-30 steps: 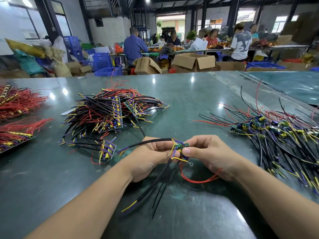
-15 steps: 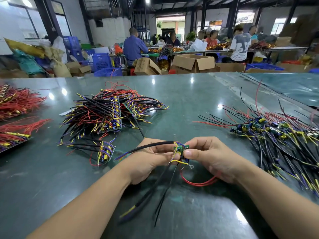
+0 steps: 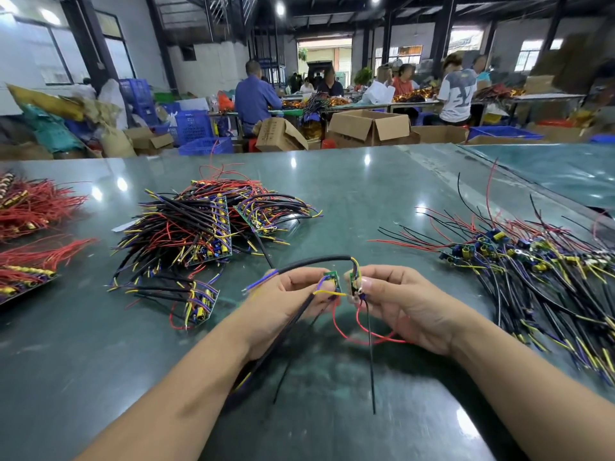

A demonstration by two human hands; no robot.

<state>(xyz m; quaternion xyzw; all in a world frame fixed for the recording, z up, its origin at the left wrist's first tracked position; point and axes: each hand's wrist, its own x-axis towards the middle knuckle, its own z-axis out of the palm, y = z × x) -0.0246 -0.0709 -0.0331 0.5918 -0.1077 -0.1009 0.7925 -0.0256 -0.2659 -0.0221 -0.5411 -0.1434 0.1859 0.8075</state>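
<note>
Two small green circuit boards with wires are held just above the dark green table (image 3: 349, 201). My left hand (image 3: 289, 297) pinches the left board (image 3: 332, 281), whose black, purple and yellow wires trail down and left. My right hand (image 3: 399, 301) pinches the right board (image 3: 355, 283); a thick black wire arcs from it over my left hand, and a red wire and a thin black wire hang below. A narrow gap separates the two boards.
A heap of wired board strips (image 3: 199, 234) lies at centre left, with a smaller strip (image 3: 199, 302) nearer me. Loose wired boards (image 3: 532, 271) sprawl on the right. Red wire bundles (image 3: 30, 207) sit at the left edge. Beyond the table stand cardboard boxes (image 3: 369, 126) and seated people.
The piece that my hands held together as one has come apart into two boards, one in each hand. My hands have drifted slightly apart, and the thick black wire now arcs higher.
</note>
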